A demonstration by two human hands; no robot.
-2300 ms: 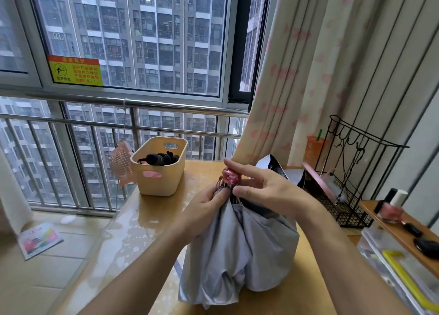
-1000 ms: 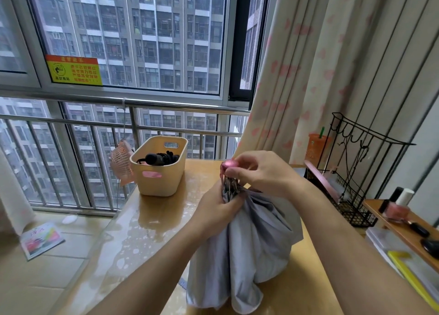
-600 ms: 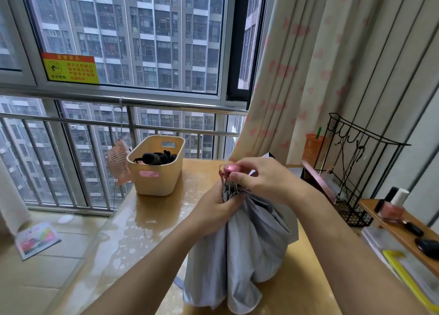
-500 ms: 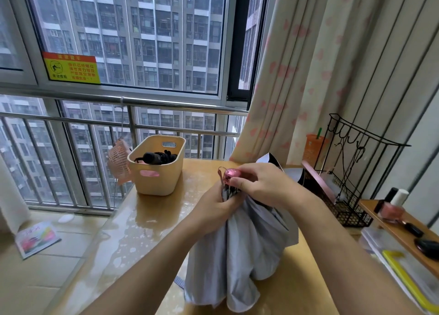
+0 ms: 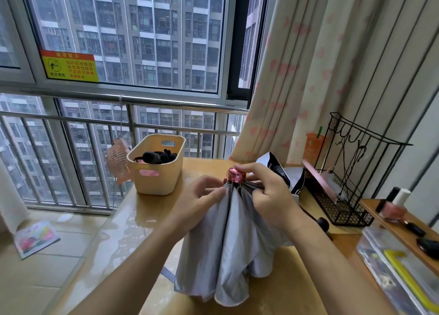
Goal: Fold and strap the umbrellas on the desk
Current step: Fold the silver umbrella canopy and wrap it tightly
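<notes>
One grey umbrella (image 5: 228,243) stands on your counter (image 5: 133,224), pink cap (image 5: 236,176) up. Your left hand (image 5: 202,196) pinches its fabric at the cap's 9 o'clock. Your right hand (image 5: 268,196) curls its fingers (image 5: 256,170) round the ribs at 3 o'clock. One beige basket (image 5: 156,177) sits at the umbrella's 10 o'clock.

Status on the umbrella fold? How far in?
Done: the grey umbrella is collapsed and stands knob-up on the desk. In hand: left hand and right hand pinch its folds just under the pink knob. Left: fabric hangs loose, unrolled, no strap around it yet.
</notes>
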